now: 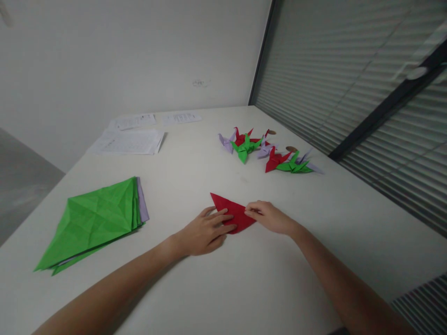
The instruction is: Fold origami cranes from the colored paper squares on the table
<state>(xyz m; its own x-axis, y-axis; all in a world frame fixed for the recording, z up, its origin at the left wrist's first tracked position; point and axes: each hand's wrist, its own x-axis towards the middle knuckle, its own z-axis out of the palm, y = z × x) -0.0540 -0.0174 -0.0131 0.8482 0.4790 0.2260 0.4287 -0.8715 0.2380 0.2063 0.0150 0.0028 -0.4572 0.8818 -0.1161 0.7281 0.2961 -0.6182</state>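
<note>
A red sheet of origami paper, folded into a pointed shape, lies on the white table in front of me. My left hand rests on its left part with the fingers stretched out and slightly apart. At the paper's right edge, my right hand pinches it between thumb and fingers. The pinched bit of the red paper is hidden behind the fingertips.
Folded paper cranes in red, green and lilac lie in a group at the back right. On the left is a stack of creased green paper with some lilac sheets. Printed papers lie farther back. Window blinds border the right side.
</note>
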